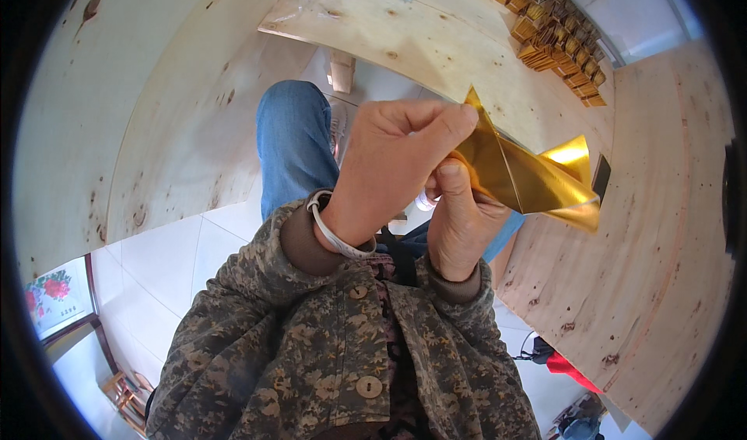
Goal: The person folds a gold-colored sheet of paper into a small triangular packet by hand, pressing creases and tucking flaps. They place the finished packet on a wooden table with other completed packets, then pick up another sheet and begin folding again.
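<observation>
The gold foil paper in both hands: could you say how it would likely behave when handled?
The gold paper probably feels light and thin: it holds sharp creases. Its glossy sheen suggests it may be slippery. Both hands pinch it, so it likely flops if unsupported.

The folded sheet (529,177) pinched between the left hand (393,168) and right hand (461,214) looked like thin gold foil paper, glossy and mirror-bright, creased sharp. The table (669,230) was pale bare plywood, matt and knotty, and the stacked pieces (556,31) shone the same gold. The jacket (327,347) was soft, matt camouflage cloth.
</observation>
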{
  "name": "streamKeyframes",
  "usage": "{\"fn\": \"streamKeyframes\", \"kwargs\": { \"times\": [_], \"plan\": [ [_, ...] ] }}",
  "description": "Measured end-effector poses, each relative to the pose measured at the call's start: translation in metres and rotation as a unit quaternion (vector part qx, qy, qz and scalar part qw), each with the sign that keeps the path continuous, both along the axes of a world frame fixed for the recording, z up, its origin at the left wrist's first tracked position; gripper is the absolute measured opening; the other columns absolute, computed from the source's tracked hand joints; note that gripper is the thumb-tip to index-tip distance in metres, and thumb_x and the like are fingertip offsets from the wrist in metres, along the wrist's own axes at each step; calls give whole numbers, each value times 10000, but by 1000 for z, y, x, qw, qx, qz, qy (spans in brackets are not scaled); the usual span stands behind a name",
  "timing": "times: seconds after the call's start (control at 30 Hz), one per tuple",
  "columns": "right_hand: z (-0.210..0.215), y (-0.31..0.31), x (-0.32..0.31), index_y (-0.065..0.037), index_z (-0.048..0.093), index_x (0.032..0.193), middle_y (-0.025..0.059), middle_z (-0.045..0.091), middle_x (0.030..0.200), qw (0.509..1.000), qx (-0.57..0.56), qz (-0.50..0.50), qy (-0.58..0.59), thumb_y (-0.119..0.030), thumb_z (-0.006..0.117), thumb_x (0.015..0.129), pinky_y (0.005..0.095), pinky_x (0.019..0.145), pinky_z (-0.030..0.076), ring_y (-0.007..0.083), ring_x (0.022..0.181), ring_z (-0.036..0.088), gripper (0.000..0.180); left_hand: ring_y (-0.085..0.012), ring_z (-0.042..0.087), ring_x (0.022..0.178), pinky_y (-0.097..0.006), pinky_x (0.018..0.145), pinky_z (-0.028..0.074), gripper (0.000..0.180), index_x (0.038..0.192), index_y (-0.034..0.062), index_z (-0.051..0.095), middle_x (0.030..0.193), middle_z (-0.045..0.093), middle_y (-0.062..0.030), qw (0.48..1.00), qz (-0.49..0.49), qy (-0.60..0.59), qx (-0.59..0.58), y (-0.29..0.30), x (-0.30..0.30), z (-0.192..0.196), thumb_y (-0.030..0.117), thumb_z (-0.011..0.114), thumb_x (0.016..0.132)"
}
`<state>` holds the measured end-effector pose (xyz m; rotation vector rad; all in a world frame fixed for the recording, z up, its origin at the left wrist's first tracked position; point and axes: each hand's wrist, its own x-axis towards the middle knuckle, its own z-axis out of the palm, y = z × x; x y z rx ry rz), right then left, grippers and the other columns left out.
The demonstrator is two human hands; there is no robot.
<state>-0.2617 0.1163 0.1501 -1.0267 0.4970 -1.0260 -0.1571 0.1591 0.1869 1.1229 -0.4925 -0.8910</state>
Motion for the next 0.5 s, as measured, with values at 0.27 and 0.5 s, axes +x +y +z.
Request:
{"fn": "streamKeyframes", "kwargs": {
  "times": [0.27, 0.5],
  "plan": [
    [2, 1, 3, 37, 647, 1080, 91, 686, 929, 1000, -1, -10, 5, -49, 736, 888, 238, 632, 532, 128, 720, 639, 229, -63, 617, 753, -214, 679, 496, 233, 973, -26, 744, 867, 728, -54, 1000, 9, 1, 8, -5, 1, 6, 141, 581, 980],
    [2, 1, 2, 26, 670, 987, 82, 673, 805, 997, -12, -27, 69, -97, 729, 896, 243, 568, 468, 130, 630, 598, 164, -83, 644, 827, -238, 778, 512, 230, 977, -17, 743, 915, 737, -56, 996, 52, -66, 4, -12, 4, 7, 139, 573, 976]
  ]
}}
